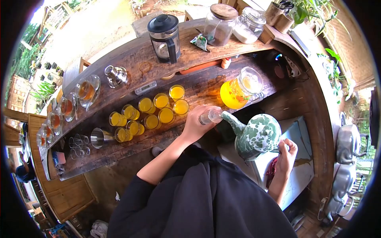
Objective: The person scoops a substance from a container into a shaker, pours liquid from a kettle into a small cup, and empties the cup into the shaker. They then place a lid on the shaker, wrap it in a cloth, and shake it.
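My left hand (197, 123) is wrapped round a small clear glass (211, 115), its mouth turned toward the right. In my right hand (287, 154) is the handle of a green and white speckled teapot (260, 133). The teapot's spout (231, 120) points left, with its tip right at the rim of the glass. Behind them stands a glass pitcher (237, 91) of orange-yellow drink with its handle toward me. Left of my left hand, several small glasses (161, 100) filled with yellow-orange drink stand in two rows on the wooden counter.
On the raised ledge (139, 71) stand a French press (164, 39), two glass jars (220, 24), a metal shaker top (116, 76) and several cups of amber drink (86, 91). Upside-down or bare glasses (79, 144) and a larger tumbler (99, 138) sit at left. Metal kettles (348, 144) are at far right.
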`<state>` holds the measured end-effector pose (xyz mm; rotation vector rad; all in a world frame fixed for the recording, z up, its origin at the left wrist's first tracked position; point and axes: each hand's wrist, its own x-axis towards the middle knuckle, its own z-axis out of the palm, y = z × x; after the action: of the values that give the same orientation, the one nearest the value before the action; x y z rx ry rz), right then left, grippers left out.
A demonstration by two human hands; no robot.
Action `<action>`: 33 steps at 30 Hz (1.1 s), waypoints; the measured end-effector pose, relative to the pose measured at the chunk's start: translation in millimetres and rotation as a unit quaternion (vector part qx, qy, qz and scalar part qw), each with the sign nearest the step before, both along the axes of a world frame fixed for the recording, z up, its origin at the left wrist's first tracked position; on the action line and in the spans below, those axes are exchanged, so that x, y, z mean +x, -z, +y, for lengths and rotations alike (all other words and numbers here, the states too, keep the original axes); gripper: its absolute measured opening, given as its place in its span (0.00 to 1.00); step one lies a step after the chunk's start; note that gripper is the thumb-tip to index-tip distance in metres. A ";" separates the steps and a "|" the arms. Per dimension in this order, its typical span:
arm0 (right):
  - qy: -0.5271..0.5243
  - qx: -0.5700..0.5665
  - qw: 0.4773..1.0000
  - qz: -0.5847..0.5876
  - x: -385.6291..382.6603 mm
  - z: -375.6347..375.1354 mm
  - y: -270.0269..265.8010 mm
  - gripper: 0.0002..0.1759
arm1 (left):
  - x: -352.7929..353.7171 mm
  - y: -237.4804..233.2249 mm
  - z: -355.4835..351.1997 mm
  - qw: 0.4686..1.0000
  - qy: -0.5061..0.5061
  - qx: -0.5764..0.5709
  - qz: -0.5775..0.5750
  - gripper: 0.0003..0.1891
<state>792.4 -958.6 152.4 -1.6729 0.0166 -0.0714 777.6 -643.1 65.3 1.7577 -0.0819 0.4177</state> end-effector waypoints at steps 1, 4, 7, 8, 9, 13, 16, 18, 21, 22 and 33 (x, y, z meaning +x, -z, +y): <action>0.000 -0.001 1.000 0.001 -0.7 0.1 -0.7 0.19 | -0.4 1.1 -0.4 1.000 0.002 -0.005 0.005 0.19; 0.002 0.009 1.000 0.009 -2.1 -2.2 -1.5 0.20 | 0.1 2.1 -1.3 1.000 0.003 -0.009 0.006 0.18; 0.001 0.052 0.998 0.028 -3.0 -12.8 2.3 0.12 | 1.5 4.0 -3.5 1.000 0.002 -0.021 0.008 0.18; -0.003 0.056 0.998 0.026 -3.2 -13.4 2.3 0.12 | 1.9 4.5 -4.1 0.999 0.003 -0.033 0.013 0.17; -0.008 0.061 0.998 0.024 -3.4 -14.0 2.1 0.12 | 2.3 3.8 -4.6 0.999 0.003 -0.034 0.013 0.17; -0.016 0.059 0.998 0.022 -3.6 -14.9 1.1 0.12 | 3.3 1.9 -6.7 1.000 0.004 -0.026 -0.001 0.17; -0.013 0.064 0.998 0.015 -3.0 -15.0 1.8 0.14 | 2.7 0.2 -8.1 0.999 0.003 -0.032 -0.002 0.17; -0.007 0.072 0.997 0.018 -2.6 -14.6 2.0 0.15 | 2.1 -2.1 -8.7 0.999 0.002 -0.035 -0.001 0.17; -0.027 0.112 0.993 0.028 -1.4 -25.1 13.5 0.14 | 0.5 -5.3 -10.3 1.000 -0.004 -0.030 -0.003 0.18; -0.029 0.112 0.993 0.029 -0.7 -24.0 15.4 0.14 | -0.6 -5.9 -11.2 0.999 -0.004 -0.037 -0.001 0.18; -0.060 0.143 0.988 0.023 -4.1 11.1 13.3 0.18 | -38.0 -18.5 6.7 0.995 -0.041 -0.089 0.029 0.19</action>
<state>788.2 -947.5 139.1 -1.3860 -0.0390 0.0585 739.5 -636.4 83.7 1.6004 0.0668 0.4203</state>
